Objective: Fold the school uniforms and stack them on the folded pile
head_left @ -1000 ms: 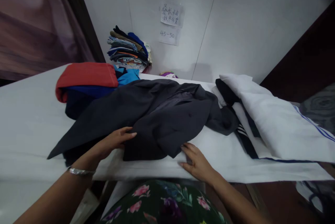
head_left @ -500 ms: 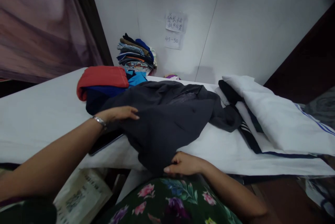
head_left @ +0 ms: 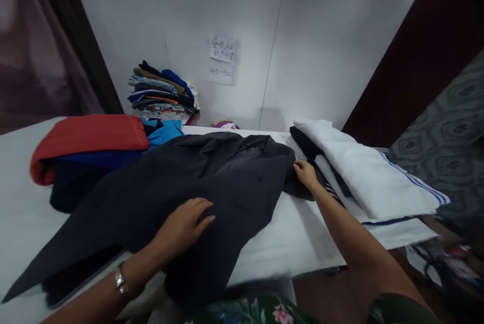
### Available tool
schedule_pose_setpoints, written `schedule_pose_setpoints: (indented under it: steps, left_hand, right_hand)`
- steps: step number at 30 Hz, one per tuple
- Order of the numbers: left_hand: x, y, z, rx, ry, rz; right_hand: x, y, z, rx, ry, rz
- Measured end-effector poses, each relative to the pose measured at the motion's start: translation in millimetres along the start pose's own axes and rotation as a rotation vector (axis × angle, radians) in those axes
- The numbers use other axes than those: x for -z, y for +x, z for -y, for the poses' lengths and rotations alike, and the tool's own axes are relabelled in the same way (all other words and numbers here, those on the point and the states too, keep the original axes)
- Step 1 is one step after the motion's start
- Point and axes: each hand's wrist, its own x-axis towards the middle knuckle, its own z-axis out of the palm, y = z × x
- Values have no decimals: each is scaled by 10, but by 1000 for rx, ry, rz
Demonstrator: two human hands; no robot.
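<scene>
Head view: I look down on a white table (head_left: 298, 246)
Dark grey garment (head_left: 234, 187): spread across the middle of the table, its near part hanging over the front edge
Left hand (head_left: 185, 228): I see it resting on the garment, thumb and fingers loosely parted
Right hand (head_left: 305, 173): at the garment's right end, fingertips drawn close; I cannot tell whether they pinch cloth
Red folded cloth (head_left: 94, 135): to the garment's left
White clothing (head_left: 340, 162): piled to its right
</scene>
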Motion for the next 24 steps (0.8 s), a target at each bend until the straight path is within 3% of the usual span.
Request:
schedule_pose_setpoints:
  steps: [4, 7, 10, 13, 16, 20, 24]
  left_hand:
    - [-80, 275, -100, -14, 13, 31]
    - [0, 569, 66, 123, 133, -38]
    - [20, 770, 294, 279, 230, 14]
    - [-40, 820, 430, 367, 202, 142]
    - [-56, 792, 449, 428, 96, 146]
    - [11, 768, 472, 451, -71, 72]
    - [-63, 762, 557, 475, -77, 153]
  right_hand:
    - [-164, 434, 161, 22, -10, 52]
    - [-423, 719, 347, 22, -3, 130]
    - [-686, 977, 470, -65, -14, 185]
    - [-887, 1168, 502, -201, -22, 215]
    - [-1027, 1310, 494, -285, 13, 203]
    - [-1135, 1566, 538, -304, 166, 166]
    - [-1216, 1851, 651, -264, 361, 114]
